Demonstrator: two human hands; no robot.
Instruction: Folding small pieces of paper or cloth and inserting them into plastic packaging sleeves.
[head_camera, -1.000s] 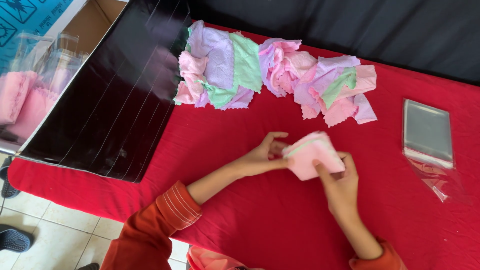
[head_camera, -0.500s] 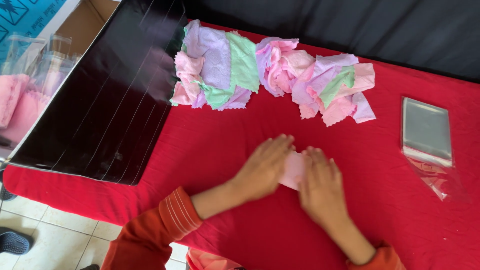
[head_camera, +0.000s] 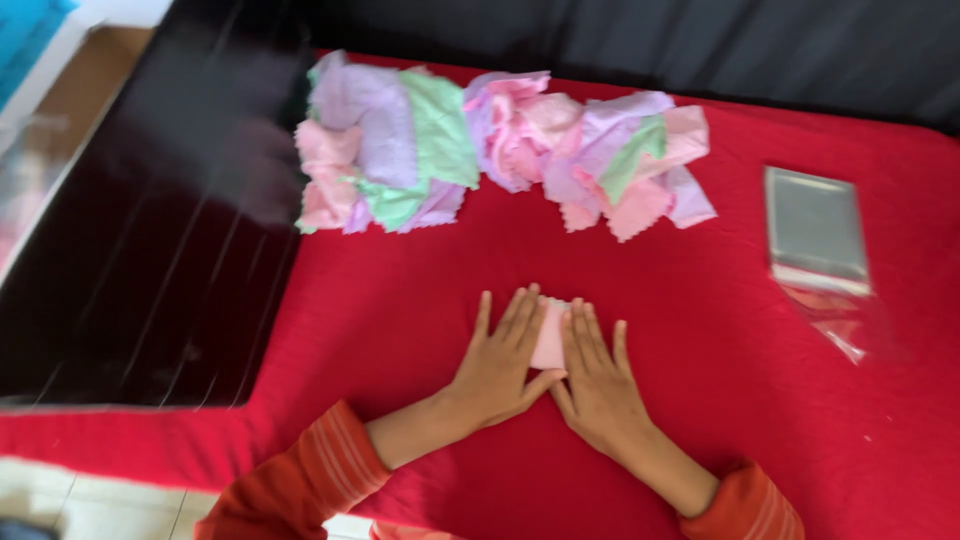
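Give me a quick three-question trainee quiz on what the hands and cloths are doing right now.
1. True or false: both hands lie flat on the folded pink cloth.
2. The pile of pastel cloths lies: A) beyond the hands, B) on the floor, C) in the clear bags.
3. What lies to the right on the red table cover?

Key: 1 true: left hand, right hand. 2 A. 3 stack of clear plastic bags.

A red cloth (head_camera: 330, 330) covers the table from edge to edge, with a dark grey drape (head_camera: 640, 45) hanging along its far side. At the left a glossy black panel (head_camera: 140, 250) lies slanted and catches soft daylight, and pale floor tiles (head_camera: 90, 500) show below it
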